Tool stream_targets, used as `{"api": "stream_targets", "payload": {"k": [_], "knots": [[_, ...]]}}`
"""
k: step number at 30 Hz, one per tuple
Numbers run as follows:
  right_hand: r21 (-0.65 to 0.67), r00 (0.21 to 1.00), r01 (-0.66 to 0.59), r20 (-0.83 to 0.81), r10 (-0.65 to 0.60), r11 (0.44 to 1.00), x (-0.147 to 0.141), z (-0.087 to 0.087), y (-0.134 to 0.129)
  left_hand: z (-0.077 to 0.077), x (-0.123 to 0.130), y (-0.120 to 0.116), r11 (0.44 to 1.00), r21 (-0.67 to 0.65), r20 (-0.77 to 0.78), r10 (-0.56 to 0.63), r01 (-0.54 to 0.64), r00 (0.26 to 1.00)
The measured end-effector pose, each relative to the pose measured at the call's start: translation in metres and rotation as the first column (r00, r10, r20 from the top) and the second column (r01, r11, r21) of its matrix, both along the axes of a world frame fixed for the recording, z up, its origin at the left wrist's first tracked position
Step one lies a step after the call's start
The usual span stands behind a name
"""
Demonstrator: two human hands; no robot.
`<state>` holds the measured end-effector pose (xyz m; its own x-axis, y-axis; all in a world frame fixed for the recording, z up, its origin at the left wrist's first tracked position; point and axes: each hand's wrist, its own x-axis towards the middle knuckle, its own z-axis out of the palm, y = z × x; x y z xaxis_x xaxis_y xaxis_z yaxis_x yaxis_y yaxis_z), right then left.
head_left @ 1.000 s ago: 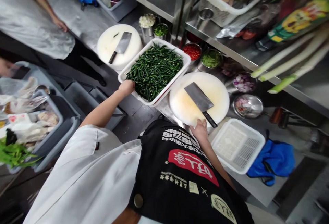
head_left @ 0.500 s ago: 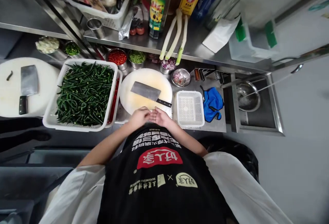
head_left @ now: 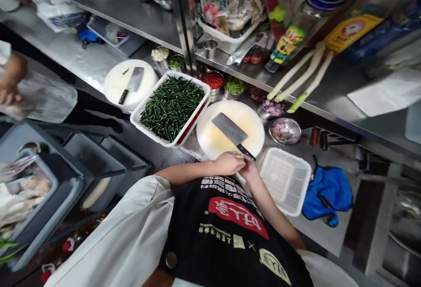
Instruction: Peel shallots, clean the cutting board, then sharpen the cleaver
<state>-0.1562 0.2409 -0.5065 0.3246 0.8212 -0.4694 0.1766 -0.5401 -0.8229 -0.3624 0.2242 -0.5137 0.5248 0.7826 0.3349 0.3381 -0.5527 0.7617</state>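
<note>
Left hand [head_left: 229, 163] and right hand [head_left: 249, 167]: together, near rim of cutting board [head_left: 210, 137]. Cleaver [head_left: 229, 129], one: flat on board, blade at twelve o'clock from hands, handle [head_left: 246, 152] at one. Hazard: a stray knuckle could bump the handle and swing the blade. Left: fingers loosely curled, touching right. Right: partly covered, openness unclear. Contents of either: cannot tell.
</note>
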Motion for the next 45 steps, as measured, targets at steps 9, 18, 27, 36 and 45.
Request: {"api": "stream_targets", "payload": {"k": [9, 18, 27, 36, 45], "knots": [[0.236, 0.941, 0.043, 0.318, -0.119, 0.971, 0.079, 0.076, 0.087, -0.065, -0.197, 0.098, 0.924, -0.134, -0.035, 0.357, -0.358, 0.933], [-0.307, 0.076, -0.358, 0.931, 0.356, 0.882, 0.0, -0.034, -0.002, -0.142, -0.335, 0.262, 0.817, -0.266, -0.436, 0.372, -0.512, 0.82], [-0.341, -0.05, -0.291, 0.938, 0.342, 0.894, 0.002, -0.047, -0.001, -0.146, -0.267, 0.285, 0.784, -0.188, -0.443, 0.47, -0.592, 0.763], [-0.398, -0.077, -0.248, 0.917, 0.392, 0.883, 0.001, -0.044, 0.0, -0.186, -0.384, 0.319, 0.612, -0.312, -0.455, 0.576, -0.727, 0.679], [-0.399, -0.093, -0.235, 0.917, 0.388, 0.886, 0.004, -0.048, 0.001, -0.215, -0.395, 0.315, 0.608, -0.368, -0.398, 0.581, -0.704, 0.71]]}}
